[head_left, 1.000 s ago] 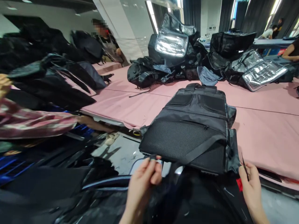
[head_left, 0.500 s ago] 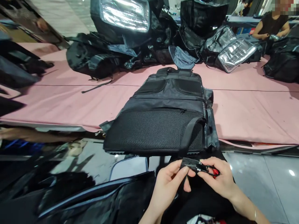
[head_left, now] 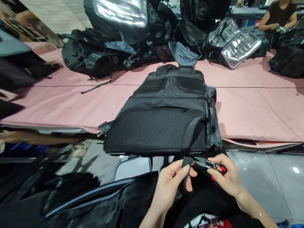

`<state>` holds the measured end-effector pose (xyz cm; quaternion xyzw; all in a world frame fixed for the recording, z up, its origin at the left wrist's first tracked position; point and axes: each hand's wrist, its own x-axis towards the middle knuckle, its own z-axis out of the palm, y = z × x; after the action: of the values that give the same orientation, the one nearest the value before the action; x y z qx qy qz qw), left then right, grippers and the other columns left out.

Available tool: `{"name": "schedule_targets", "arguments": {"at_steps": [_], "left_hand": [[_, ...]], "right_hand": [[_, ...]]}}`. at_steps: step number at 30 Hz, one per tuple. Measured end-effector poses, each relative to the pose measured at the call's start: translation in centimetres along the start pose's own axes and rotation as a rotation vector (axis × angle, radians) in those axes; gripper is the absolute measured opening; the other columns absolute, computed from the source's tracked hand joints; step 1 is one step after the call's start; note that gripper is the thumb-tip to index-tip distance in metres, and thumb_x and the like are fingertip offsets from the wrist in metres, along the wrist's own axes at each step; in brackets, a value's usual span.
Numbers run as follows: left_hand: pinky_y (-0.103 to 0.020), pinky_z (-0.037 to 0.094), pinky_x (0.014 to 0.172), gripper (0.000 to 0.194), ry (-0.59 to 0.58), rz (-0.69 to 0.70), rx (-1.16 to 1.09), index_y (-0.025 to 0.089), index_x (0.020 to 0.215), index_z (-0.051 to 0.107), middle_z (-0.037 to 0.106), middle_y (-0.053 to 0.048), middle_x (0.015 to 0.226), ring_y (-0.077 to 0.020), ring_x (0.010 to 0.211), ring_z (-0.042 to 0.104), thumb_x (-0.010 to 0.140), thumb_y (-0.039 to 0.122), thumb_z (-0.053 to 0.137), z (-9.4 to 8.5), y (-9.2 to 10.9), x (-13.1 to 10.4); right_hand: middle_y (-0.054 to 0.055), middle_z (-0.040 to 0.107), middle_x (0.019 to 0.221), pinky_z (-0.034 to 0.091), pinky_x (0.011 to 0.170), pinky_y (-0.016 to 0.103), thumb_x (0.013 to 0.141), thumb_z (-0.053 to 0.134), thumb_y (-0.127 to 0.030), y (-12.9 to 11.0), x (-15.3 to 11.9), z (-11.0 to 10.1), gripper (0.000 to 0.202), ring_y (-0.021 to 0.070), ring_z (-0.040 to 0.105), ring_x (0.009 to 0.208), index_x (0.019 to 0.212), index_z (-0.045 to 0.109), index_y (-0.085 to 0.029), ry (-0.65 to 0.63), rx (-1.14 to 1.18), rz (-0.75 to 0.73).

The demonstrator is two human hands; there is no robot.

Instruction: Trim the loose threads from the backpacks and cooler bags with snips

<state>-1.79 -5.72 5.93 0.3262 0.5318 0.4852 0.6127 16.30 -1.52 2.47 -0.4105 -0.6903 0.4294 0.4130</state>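
Note:
A black backpack (head_left: 152, 131) lies on its front at the table's near edge, its mesh back panel upward. From its right side a black webbing strap (head_left: 190, 135) hangs down toward me. My left hand (head_left: 169, 180) pinches the folded end of this strap between thumb and fingers, with a loop dangling below. In my right hand (head_left: 226, 177) is a pair of thread snips (head_left: 201, 162) with a black and red handle. Their blades point left, with the tips close beside the strap end; whether they touch it I cannot tell.
Pink cloth (head_left: 251, 110) covers the table. Several dark bags (head_left: 95, 58) and an opened silver-lined bag (head_left: 241, 47) stand along the back. More black bags (head_left: 114, 202) lie at lower left. A co-worker (head_left: 279, 19) is at upper right, and another person's arm (head_left: 35, 136) reaches in from the left.
The snips have shifted right, off the strap end, so their blades now show. My left hand keeps its pinch on the strap. The whole view has tilted slightly downward.

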Motion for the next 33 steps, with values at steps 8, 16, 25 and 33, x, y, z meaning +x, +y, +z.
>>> {"name": "schedule_targets", "arguments": {"at_steps": [8, 16, 25, 33], "left_hand": [[-0.024, 0.041, 0.052, 0.02, 0.013, 0.022, 0.077, 0.013, 0.075, 0.064, 0.064, -0.004, 0.068, -0.0091, 0.042, 0.05, 0.078, 0.032, 0.059, 0.1, 0.1, 0.0], [-0.024, 0.041, 0.048, 0.022, 0.027, 0.015, 0.097, 0.013, 0.071, 0.063, 0.064, -0.004, 0.066, -0.0095, 0.041, 0.049, 0.077, 0.034, 0.061, 0.5, -0.1, 0.1], [-0.023, 0.041, 0.05, 0.023, 0.021, 0.038, 0.094, 0.013, 0.069, 0.062, 0.061, -0.002, 0.063, -0.0082, 0.04, 0.048, 0.079, 0.033, 0.059, 0.9, 0.1, 0.3], [-0.014, 0.029, 0.03, 0.016, -0.325, -0.105, -0.511, 0.015, 0.079, 0.057, 0.048, 0.005, 0.048, -0.0012, 0.025, 0.028, 0.079, 0.031, 0.06, 1.4, -1.7, 0.2]], "right_hand": [[0.0, 0.06, 0.067, 0.043, 0.046, 0.021, 0.08, 0.062, -0.027, 0.0, 0.1, -0.1, 0.013, 0.0098, 0.05, 0.049, 0.09, 0.059, -0.02, -0.027, -0.02, -0.119], [0.0, 0.06, 0.065, 0.042, 0.045, 0.023, 0.081, 0.06, -0.025, 0.7, 0.3, -0.3, 0.012, 0.0108, 0.049, 0.047, 0.092, 0.06, -0.02, -0.003, -0.078, -0.198], [0.0, 0.06, 0.065, 0.04, 0.042, 0.021, 0.081, 0.06, -0.027, 0.1, 0.0, -0.5, 0.01, 0.0093, 0.048, 0.044, 0.087, 0.058, -0.019, 0.033, -0.051, -0.121], [-0.002, 0.053, 0.059, 0.039, 0.045, 0.021, 0.084, 0.056, -0.045, 0.8, 0.2, -0.5, 0.027, 0.0103, 0.048, 0.048, 0.085, 0.059, -0.018, 0.034, 0.289, 0.076]]}}
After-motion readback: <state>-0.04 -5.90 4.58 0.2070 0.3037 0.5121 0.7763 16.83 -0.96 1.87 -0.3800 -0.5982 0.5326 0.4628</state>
